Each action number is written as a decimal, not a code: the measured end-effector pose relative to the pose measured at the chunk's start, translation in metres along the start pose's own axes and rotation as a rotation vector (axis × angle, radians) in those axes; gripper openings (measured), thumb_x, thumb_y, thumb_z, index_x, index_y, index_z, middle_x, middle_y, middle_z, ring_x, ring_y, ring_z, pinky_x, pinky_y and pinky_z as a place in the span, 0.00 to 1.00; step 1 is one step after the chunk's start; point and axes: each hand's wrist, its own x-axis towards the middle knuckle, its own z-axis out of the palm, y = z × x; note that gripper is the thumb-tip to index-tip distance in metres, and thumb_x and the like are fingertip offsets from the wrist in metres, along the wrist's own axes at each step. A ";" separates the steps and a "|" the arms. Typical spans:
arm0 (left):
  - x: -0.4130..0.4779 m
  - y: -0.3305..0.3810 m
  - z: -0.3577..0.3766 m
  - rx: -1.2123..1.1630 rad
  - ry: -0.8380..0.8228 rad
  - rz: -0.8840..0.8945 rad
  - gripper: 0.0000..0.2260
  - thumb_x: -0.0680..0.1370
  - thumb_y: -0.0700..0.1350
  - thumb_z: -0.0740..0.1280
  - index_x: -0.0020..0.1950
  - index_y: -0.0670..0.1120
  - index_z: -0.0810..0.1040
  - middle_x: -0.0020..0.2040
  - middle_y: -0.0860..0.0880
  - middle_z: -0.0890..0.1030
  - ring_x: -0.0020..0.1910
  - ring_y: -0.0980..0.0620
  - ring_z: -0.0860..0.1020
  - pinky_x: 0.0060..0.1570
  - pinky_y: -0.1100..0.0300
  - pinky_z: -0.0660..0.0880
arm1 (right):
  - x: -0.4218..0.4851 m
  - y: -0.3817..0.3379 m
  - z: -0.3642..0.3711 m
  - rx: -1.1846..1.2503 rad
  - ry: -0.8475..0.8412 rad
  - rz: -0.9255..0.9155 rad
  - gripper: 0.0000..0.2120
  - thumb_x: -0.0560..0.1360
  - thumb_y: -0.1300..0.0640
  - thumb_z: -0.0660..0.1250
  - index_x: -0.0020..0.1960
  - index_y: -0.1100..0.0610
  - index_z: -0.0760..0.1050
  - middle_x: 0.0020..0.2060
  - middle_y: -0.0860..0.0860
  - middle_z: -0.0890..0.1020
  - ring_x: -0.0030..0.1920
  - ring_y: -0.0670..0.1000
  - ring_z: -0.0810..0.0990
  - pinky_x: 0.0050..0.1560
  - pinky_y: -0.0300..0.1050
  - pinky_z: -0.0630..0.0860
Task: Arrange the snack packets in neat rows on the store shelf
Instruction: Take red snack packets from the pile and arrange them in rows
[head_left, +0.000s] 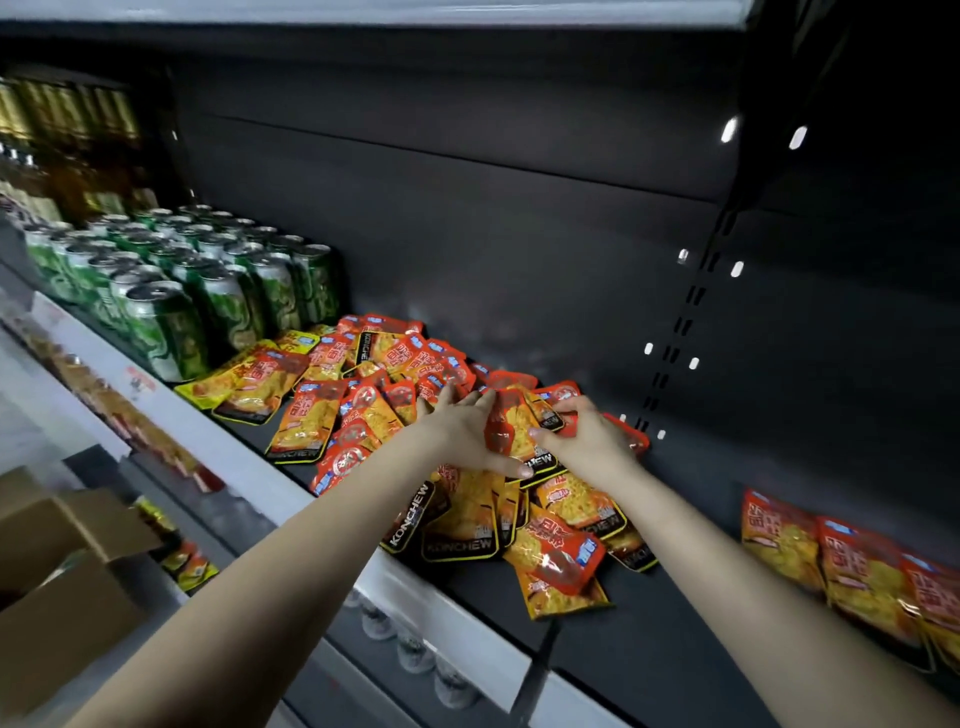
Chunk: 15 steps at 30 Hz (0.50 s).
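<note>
I see bare shelf (691, 545) right of Konchew packet pile (363, 395). Left hand (462, 431), right hand (589, 441) curled round 1 packet (511, 428) atop pile.

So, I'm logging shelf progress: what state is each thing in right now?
Orange-red foil snack packet between the hands: held by both hands.
Left hand: grips that packet.
Right hand: grips it too.
Heaped orange-red packets: jumbled, no rows.
Packets at far right: overlapping in a row.
Green drink cans: upright, in rows.
Brown cardboard box: flaps open.

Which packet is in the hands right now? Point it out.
The red-and-orange packet above the pile, gripped by the left hand and right hand; the others lie loose.
</note>
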 end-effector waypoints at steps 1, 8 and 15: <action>0.003 -0.001 0.001 -0.033 0.059 0.011 0.54 0.63 0.72 0.65 0.77 0.51 0.41 0.78 0.49 0.50 0.76 0.42 0.41 0.71 0.35 0.42 | 0.000 -0.002 0.000 0.000 -0.002 0.007 0.28 0.74 0.41 0.64 0.69 0.53 0.65 0.66 0.54 0.74 0.65 0.57 0.72 0.59 0.47 0.70; 0.019 -0.020 0.002 -0.306 0.437 0.042 0.38 0.68 0.58 0.73 0.73 0.46 0.64 0.68 0.43 0.73 0.68 0.43 0.69 0.68 0.47 0.65 | 0.015 -0.007 0.001 0.222 0.056 0.120 0.16 0.74 0.49 0.68 0.59 0.54 0.76 0.54 0.53 0.80 0.53 0.54 0.77 0.52 0.43 0.71; 0.015 -0.022 -0.010 -0.721 0.607 0.083 0.20 0.73 0.44 0.72 0.64 0.44 0.76 0.62 0.47 0.79 0.61 0.50 0.77 0.55 0.67 0.67 | 0.006 -0.005 -0.012 0.407 0.246 0.113 0.06 0.72 0.55 0.71 0.38 0.49 0.76 0.39 0.48 0.80 0.40 0.51 0.77 0.41 0.43 0.73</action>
